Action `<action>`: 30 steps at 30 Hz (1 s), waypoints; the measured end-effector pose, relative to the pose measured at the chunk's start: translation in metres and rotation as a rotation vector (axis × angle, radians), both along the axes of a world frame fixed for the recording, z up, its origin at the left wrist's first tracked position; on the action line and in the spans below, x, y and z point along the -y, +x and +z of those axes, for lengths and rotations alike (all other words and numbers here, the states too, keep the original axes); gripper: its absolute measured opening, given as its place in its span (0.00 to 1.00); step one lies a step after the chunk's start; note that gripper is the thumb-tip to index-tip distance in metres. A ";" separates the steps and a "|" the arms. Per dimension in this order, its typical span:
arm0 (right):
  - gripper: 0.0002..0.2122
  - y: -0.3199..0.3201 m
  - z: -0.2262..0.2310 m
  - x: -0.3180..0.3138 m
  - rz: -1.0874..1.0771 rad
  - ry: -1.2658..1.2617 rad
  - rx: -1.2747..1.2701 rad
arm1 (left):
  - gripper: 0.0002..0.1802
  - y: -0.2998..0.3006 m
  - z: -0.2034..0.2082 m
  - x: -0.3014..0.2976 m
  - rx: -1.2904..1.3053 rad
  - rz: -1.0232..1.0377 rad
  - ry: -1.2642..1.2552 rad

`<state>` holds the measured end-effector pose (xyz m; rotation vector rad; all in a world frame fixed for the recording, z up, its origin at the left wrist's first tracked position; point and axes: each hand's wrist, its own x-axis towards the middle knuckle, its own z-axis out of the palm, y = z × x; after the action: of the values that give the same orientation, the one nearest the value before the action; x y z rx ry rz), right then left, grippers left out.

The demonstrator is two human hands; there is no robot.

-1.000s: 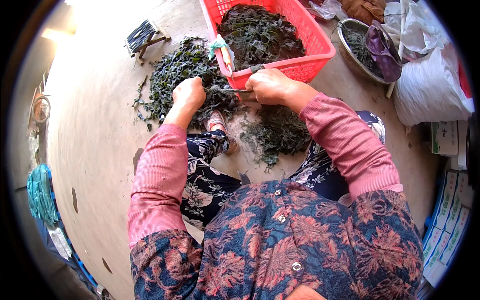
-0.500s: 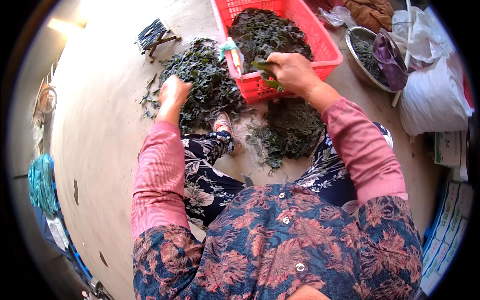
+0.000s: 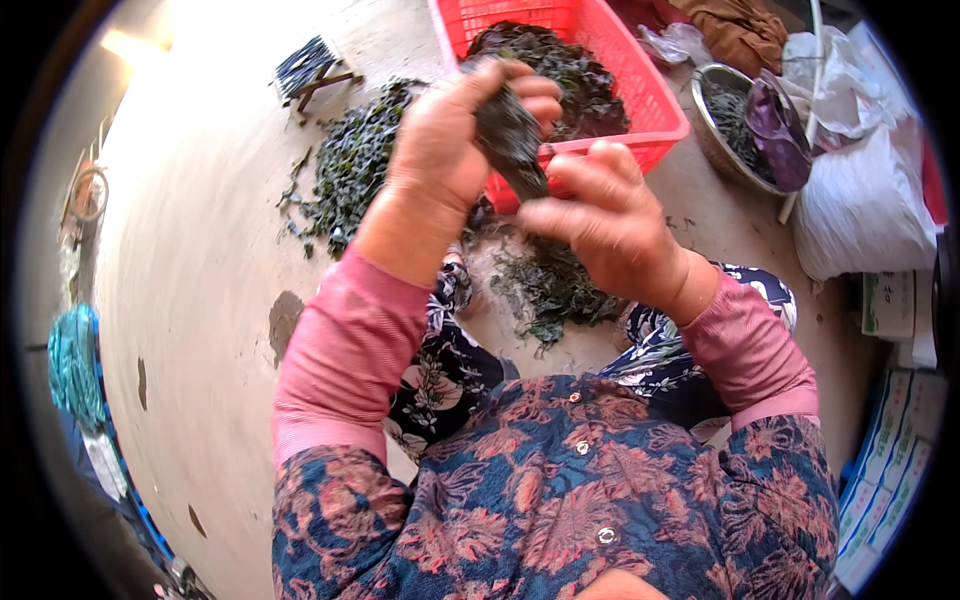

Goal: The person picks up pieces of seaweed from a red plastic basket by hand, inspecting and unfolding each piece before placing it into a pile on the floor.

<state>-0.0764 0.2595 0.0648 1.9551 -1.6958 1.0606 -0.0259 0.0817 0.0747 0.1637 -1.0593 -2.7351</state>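
A dark green strip of seaweed [image 3: 508,135] hangs between my two hands, in front of the red basket. My left hand [image 3: 440,145] is wrapped round its upper part, fingers curled. At the lower end of the strip is my right hand [image 3: 625,225], its thumb and fingers closing on it, somewhat blurred by motion. Dark seaweed leaves [image 3: 545,70] lie in the red plastic basket [image 3: 660,125]. On the floor, one seaweed pile [image 3: 350,170] spreads to the left, partly behind my left arm. A second, stringier seaweed pile [image 3: 560,290] sits between my feet.
A small folding stool [image 3: 315,75] stands beyond the left pile. Right of the basket are a metal bowl [image 3: 715,125] with more dark strands, a purple bag [image 3: 780,130] and a full white sack [image 3: 865,200]. Stacked cartons [image 3: 890,470] line the right edge.
My left hand has come up and right from the left pile and now grips the seaweed. My right hand has moved down from the basket's rim toward me.
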 end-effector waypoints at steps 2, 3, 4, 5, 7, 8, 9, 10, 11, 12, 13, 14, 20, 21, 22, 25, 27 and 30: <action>0.10 -0.011 0.002 -0.006 -0.161 -0.116 0.332 | 0.16 -0.003 0.020 0.002 -0.113 0.044 -0.072; 0.11 -0.013 0.005 -0.007 -0.149 -0.117 0.651 | 0.17 -0.004 0.028 0.000 -0.120 0.050 -0.105; 0.13 -0.014 0.009 -0.006 -0.130 -0.120 0.970 | 0.17 -0.007 0.030 -0.004 -0.136 0.011 -0.073; 0.18 -0.019 0.009 -0.002 0.009 -0.097 1.181 | 0.17 -0.010 0.030 -0.008 -0.150 -0.027 -0.042; 0.23 -0.024 0.003 0.006 0.188 -0.047 1.332 | 0.18 -0.018 0.025 -0.020 -0.145 -0.090 -0.005; 0.24 -0.025 0.006 0.006 0.326 0.019 1.423 | 0.18 -0.021 0.023 -0.025 -0.163 -0.113 -0.009; 0.21 -0.027 0.004 0.004 0.275 0.243 1.477 | 0.18 -0.022 0.019 -0.027 -0.163 -0.119 0.014; 0.15 -0.021 0.005 0.006 0.273 0.228 1.446 | 0.18 -0.023 0.016 -0.028 -0.163 -0.123 0.037; 0.12 -0.023 -0.002 0.005 0.241 0.269 1.502 | 0.18 -0.025 0.015 -0.026 -0.141 -0.093 0.018; 0.10 -0.025 -0.008 0.004 0.213 0.313 1.555 | 0.18 -0.025 0.014 -0.021 -0.119 -0.059 -0.003; 0.09 -0.028 -0.009 0.001 0.185 0.331 1.572 | 0.17 -0.026 0.013 -0.015 -0.097 -0.023 -0.024; 0.09 -0.031 -0.008 -0.003 0.157 0.349 1.587 | 0.17 -0.028 0.007 -0.006 -0.055 0.065 -0.043; 0.07 -0.044 -0.020 -0.009 0.086 0.179 1.614 | 0.12 -0.025 -0.002 0.019 -0.023 0.229 -0.021; 0.07 -0.044 -0.017 -0.008 0.100 0.124 1.683 | 0.11 -0.023 -0.003 0.019 -0.047 0.211 0.004; 0.07 -0.045 -0.015 -0.007 0.114 0.069 1.751 | 0.10 -0.022 -0.004 0.019 -0.070 0.192 0.030; 0.05 -0.052 -0.014 -0.009 0.142 -0.039 1.843 | 0.09 -0.024 -0.001 0.013 -0.018 0.401 0.040; 0.04 -0.054 -0.017 -0.010 0.157 -0.037 1.836 | 0.07 -0.023 -0.002 0.016 -0.067 0.418 0.024; 0.04 -0.044 -0.014 -0.007 0.171 -0.042 1.861 | 0.07 -0.019 0.001 0.017 -0.127 0.425 0.032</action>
<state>-0.1206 0.2663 0.0511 0.6478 -1.8644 3.4174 -0.0453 0.0643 0.0758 0.1916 -0.8348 -2.3469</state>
